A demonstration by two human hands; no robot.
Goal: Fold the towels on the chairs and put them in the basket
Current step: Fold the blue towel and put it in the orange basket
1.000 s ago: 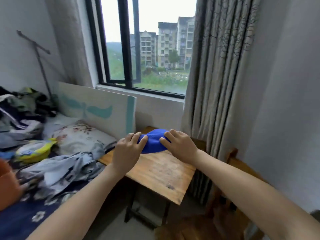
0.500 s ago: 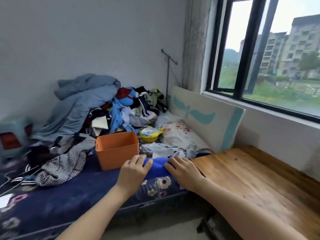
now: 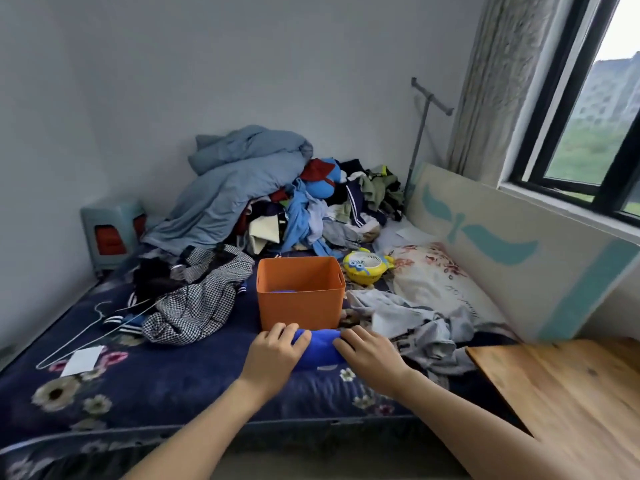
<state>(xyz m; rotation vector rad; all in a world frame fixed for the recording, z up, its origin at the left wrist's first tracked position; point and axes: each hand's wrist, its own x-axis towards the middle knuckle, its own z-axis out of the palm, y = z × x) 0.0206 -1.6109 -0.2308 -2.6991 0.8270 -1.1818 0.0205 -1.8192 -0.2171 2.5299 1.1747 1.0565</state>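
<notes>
A folded blue towel (image 3: 320, 348) is held between my two hands just in front of the orange basket (image 3: 300, 306), which stands on the bed. My left hand (image 3: 273, 356) grips its left end and my right hand (image 3: 369, 355) grips its right end. Most of the towel is hidden by my fingers. Inside the basket a bit of blue cloth (image 3: 284, 291) shows at the bottom. No chairs are in view.
The bed (image 3: 156, 382) has a dark floral cover and a big heap of clothes (image 3: 277, 209) behind the basket. A checked garment (image 3: 197, 299) lies left of the basket, grey clothes (image 3: 408, 323) and a yellow fan (image 3: 367, 268) right. A wooden table (image 3: 561, 393) is at the lower right.
I have turned left from the wooden table to the bed, carrying the blue towel in both hands. The towel now sits right before the orange basket.
</notes>
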